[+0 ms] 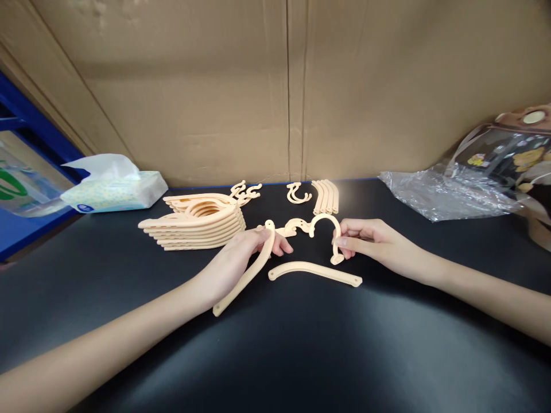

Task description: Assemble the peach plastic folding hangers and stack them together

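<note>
My left hand [245,249] is closed on a cream plastic hanger arm [247,281], a slightly curved strip with a hole at its upper end. Its lower end slants down toward me, and some of my fingers are hidden behind it. Between finger and thumb, my right hand [364,238] pinches a hanger hook [326,219] by its stem, curve upward and flat round foot below. A second hanger arm [316,271] lies on the black table between and just in front of my hands. Behind them is another cream hanger piece [297,225], partly covered by my left hand.
A stack of cream hangers [193,229] stands at left, with loose hooks [245,192] behind it. More hooks [297,194] and several hanger arms [326,197] lie at the back. A tissue pack [116,192] sits far left; crumpled clear plastic [443,192] and a transparent bag [508,152] are right.
</note>
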